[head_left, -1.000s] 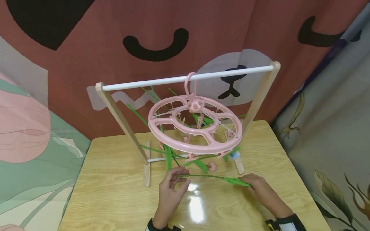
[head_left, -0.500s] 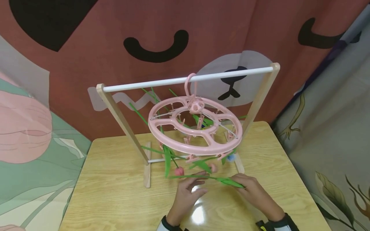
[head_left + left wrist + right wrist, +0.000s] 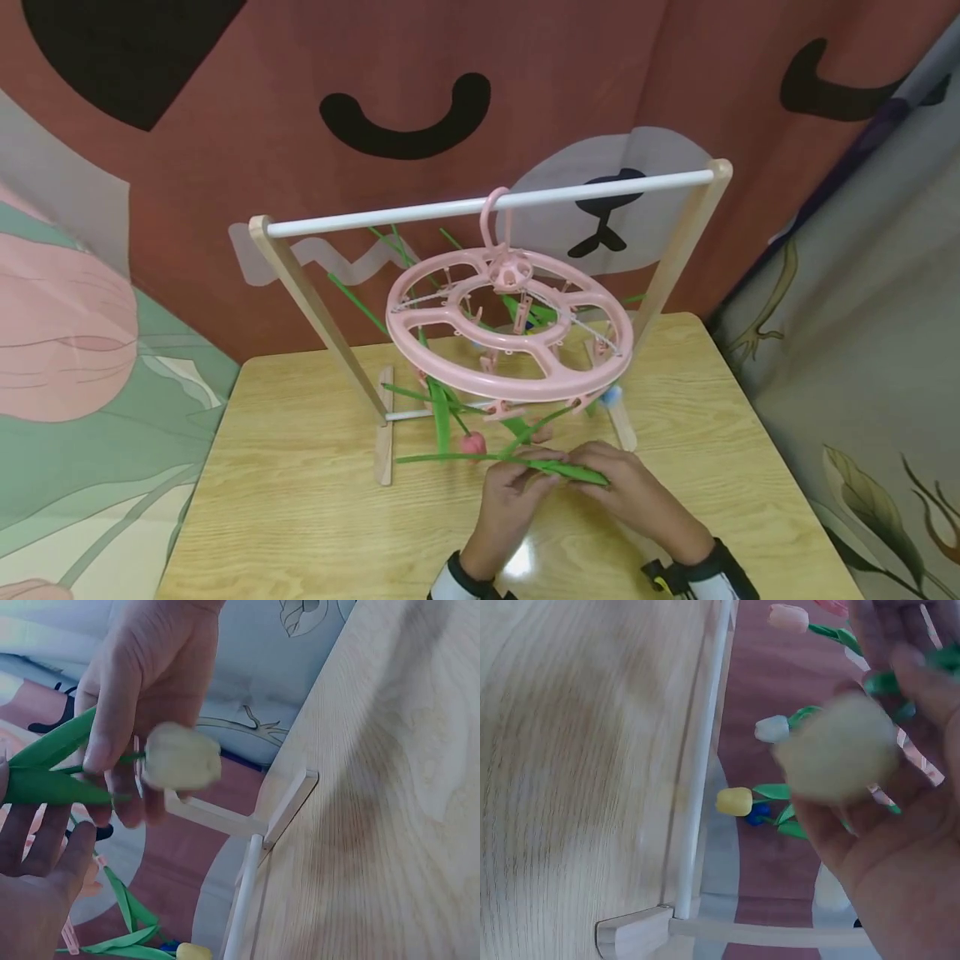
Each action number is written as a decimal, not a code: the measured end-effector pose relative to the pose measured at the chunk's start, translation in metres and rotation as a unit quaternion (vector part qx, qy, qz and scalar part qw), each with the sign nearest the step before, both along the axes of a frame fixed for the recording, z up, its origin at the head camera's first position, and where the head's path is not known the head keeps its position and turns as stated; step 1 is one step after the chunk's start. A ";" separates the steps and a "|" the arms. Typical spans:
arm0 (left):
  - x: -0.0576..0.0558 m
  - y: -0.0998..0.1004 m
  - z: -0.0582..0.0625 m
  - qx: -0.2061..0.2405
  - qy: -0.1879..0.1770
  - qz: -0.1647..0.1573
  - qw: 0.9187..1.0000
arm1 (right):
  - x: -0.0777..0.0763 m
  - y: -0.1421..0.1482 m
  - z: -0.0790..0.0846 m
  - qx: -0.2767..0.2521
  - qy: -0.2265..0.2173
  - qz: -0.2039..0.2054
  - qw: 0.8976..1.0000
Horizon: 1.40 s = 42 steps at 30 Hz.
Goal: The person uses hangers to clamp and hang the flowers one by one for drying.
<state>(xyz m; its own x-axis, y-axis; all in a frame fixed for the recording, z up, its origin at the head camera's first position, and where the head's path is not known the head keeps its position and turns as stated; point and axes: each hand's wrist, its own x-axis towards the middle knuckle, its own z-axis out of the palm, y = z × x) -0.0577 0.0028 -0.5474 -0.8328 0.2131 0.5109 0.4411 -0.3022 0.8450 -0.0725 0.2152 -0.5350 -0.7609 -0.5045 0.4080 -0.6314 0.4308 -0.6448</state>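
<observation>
An artificial tulip (image 3: 576, 472) with green leaves and a long stem lies level across both hands. My right hand (image 3: 637, 496) pinches its stem just behind the cream-white bloom (image 3: 180, 757). At the leaves my left hand (image 3: 504, 504) holds the flower, thumb in front and fingers behind. The bare stem runs out left past the fingers. Above and behind hangs a round pink clip hanger (image 3: 517, 387), with several artificial tulips clipped beneath it. The nearest is a pink tulip (image 3: 472, 444), left of the hands. A yellow tulip (image 3: 735, 802) and a white tulip (image 3: 771, 729) hang farther back.
The hanger hooks over the white rod (image 3: 420, 214) of a wooden stand (image 3: 682, 242). A lower white rod (image 3: 697, 787) joins its feet. All stands on a wood-grain table (image 3: 300, 500), with a printed curtain (image 3: 562, 67) behind.
My left hand has slid right along the stem to the leaves and now holds the tulip there. My right hand has moved left with the tulip, bringing the hands close together.
</observation>
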 end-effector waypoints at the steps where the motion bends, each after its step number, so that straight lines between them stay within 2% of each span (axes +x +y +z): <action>1: -0.001 0.000 0.000 0.003 0.006 0.008 1.000 | -0.001 0.003 0.002 0.006 -0.001 -0.004 1.000; 4: -0.003 -0.001 -0.003 0.006 0.024 0.031 0.999 | -0.004 0.016 0.010 0.015 -0.022 -0.010 1.000; 8: -0.004 -0.003 -0.005 -0.008 0.050 0.067 0.996 | -0.010 0.037 0.025 -0.021 -0.084 -0.021 0.996; 10: -0.004 -0.004 -0.004 -0.027 0.070 0.091 0.993 | -0.015 0.044 0.032 -0.052 -0.090 -0.053 0.993; 14: -0.002 -0.006 -0.002 -0.075 0.115 0.128 0.982 | -0.030 0.048 0.043 -0.087 -0.061 -0.153 0.983; 17: -0.002 -0.007 0.000 -0.107 0.157 0.141 0.972 | -0.046 0.044 0.050 -0.087 -0.050 -0.186 0.977; 20: -0.002 -0.005 0.003 -0.135 0.213 0.147 0.956 | -0.063 0.039 0.056 -0.084 -0.058 -0.185 0.977; 23: -0.001 -0.004 0.008 -0.165 0.252 0.147 0.942 | -0.078 0.036 0.059 -0.100 -0.091 -0.169 0.976; 26: 0.000 -0.003 0.010 -0.193 0.274 0.138 0.932 | -0.087 0.033 0.063 -0.121 -0.120 -0.151 0.974; 31: 0.002 -0.001 0.010 -0.260 0.313 0.139 0.903 | -0.096 0.030 0.065 -0.145 -0.132 -0.118 0.973; 32: 0.002 0.000 0.010 -0.270 0.316 0.137 0.899 | -0.097 0.030 0.065 -0.152 -0.135 -0.111 0.973; 35: 0.001 0.002 0.010 -0.289 0.322 0.132 0.892 | -0.099 0.028 0.064 -0.166 -0.136 -0.090 0.972; 39: 0.001 0.006 0.010 -0.300 0.321 0.137 0.888 | -0.099 0.028 0.062 -0.174 -0.131 -0.072 0.973; 42: 0.002 0.009 0.010 -0.302 0.315 0.143 0.888 | -0.097 0.027 0.061 -0.184 -0.135 -0.064 0.971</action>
